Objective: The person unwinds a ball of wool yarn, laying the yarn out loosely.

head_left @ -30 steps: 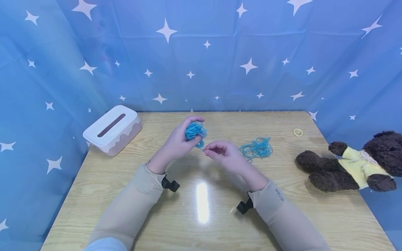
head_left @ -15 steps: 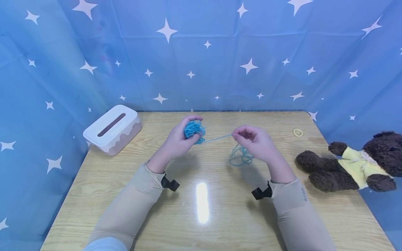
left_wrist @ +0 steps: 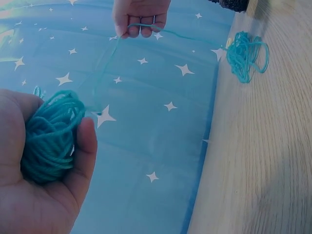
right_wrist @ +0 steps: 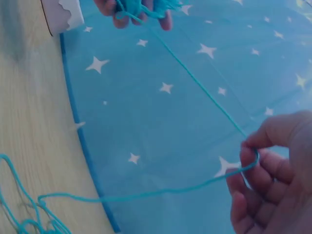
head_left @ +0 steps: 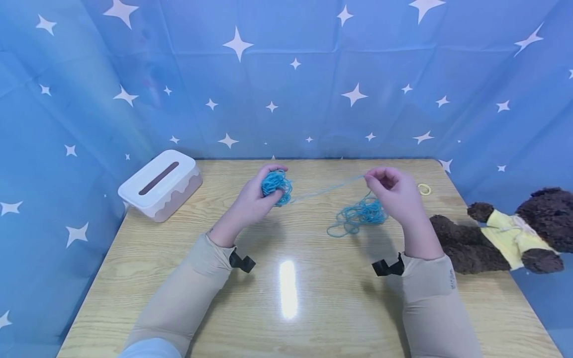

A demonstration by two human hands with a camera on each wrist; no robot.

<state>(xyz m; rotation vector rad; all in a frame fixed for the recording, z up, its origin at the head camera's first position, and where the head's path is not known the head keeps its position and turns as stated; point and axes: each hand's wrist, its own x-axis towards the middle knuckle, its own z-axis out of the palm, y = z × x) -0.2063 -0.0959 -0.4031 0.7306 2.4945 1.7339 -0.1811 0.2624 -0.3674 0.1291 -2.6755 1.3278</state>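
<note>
In the head view a ball of blue yarn is gripped by the left hand, its fingers and thumb curled round the sides. The right hand, farther right and above the table, pinches a strand between thumb and forefinger. That strand stretches from the ball to the right fingertips, then runs down to a loose, tangled pile of yarn on the table. In the left wrist view the wound ball rests in the palm.
A white and pink box with a slotted lid stands at the table's back left. A yellow ring lies at the back right. A brown plush bear in yellow clothing lies at the right edge. Behind hangs a starry blue curtain.
The right hand has moved right and away from the ball, drawing out a longer strand. Loops of the loose pile have shifted left. The left hand has hardly moved.
</note>
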